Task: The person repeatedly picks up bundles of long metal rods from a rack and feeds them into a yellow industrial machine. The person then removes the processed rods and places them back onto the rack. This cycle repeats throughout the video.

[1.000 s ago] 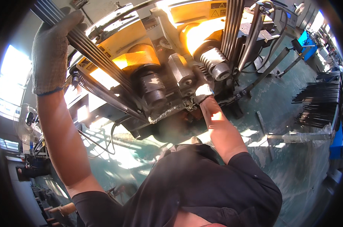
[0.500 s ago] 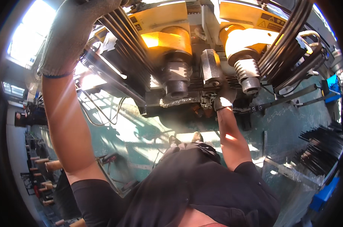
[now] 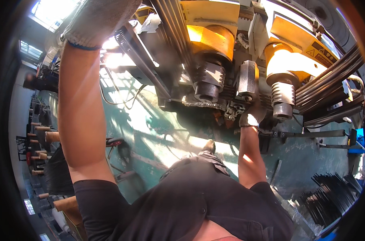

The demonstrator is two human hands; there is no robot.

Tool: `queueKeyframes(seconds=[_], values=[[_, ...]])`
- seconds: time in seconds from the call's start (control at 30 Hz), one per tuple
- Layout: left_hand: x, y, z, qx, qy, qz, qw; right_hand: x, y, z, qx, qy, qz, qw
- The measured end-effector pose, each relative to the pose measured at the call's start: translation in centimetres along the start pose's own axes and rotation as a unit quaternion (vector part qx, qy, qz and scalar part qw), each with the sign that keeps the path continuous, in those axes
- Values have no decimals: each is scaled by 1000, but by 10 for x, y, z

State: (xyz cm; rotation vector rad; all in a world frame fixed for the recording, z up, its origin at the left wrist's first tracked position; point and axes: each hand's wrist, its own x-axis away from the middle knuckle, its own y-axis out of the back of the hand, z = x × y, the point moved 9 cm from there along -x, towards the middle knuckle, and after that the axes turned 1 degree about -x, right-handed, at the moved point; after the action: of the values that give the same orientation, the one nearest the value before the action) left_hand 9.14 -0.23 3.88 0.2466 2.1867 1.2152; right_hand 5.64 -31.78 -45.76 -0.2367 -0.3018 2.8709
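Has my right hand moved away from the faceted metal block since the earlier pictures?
No, not noticeably: the right hand stays by the lower end of the faceted metal block; both appear further right because the whole view shifted.

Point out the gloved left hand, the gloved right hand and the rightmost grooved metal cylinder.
Left hand point(image 3: 104, 19): head view, on the pale glove above its blue cuff edge.
Right hand point(image 3: 254, 113): head view, on the shadowed glove above its cuff.
Rightmost grooved metal cylinder point(image 3: 283, 93): head view, on its grooved side.
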Motion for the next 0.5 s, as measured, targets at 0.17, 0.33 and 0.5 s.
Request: queueKeyframes(seconds=[0.17, 0.33, 0.5], values=[[1, 1, -1, -6, 3, 6, 1000, 27, -11, 47, 57, -61, -188, 979], [-5, -4, -5, -7, -10, 16, 1000, 12, 37, -11, 105, -57, -272, 955], [19, 11, -17, -54, 2, 9, 999, 14, -19, 14, -178, -56, -234, 954]])
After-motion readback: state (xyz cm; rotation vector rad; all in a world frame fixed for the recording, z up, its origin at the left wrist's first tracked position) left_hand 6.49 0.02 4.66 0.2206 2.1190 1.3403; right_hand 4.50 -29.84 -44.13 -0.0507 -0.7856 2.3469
